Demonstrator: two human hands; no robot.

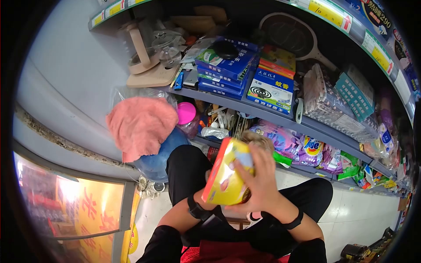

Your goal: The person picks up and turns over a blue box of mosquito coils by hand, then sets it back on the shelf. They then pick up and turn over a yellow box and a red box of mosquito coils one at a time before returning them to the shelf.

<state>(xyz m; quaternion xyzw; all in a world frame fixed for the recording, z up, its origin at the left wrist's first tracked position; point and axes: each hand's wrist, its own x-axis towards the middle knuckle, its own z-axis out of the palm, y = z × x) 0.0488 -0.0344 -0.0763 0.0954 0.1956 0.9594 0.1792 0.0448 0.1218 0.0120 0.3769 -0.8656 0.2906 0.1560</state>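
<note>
I hold a yellow and red mosquito coil box (232, 173) tilted over my lap, with a dark spiral printed near its lower corner. My right hand (262, 179) is closed on its right side, thumb across the yellow face. Most of my left hand (202, 199) is hidden behind the box's lower left edge, where it supports it. Just past my right fingertips shows a tan, fuzzy crumpled thing (258, 139), partly covered by the hand. On the shelf ahead stand a blue mosquito coil box (271, 90) and a stack of blue boxes (223, 72).
A pink cloth (142, 125) lies over a blue container (160, 162) on my left. Detergent bags (309, 151) fill the lower shelf. An electric swatter (289, 35) leans at the back, and a glass kettle (140, 52) stands at the upper left.
</note>
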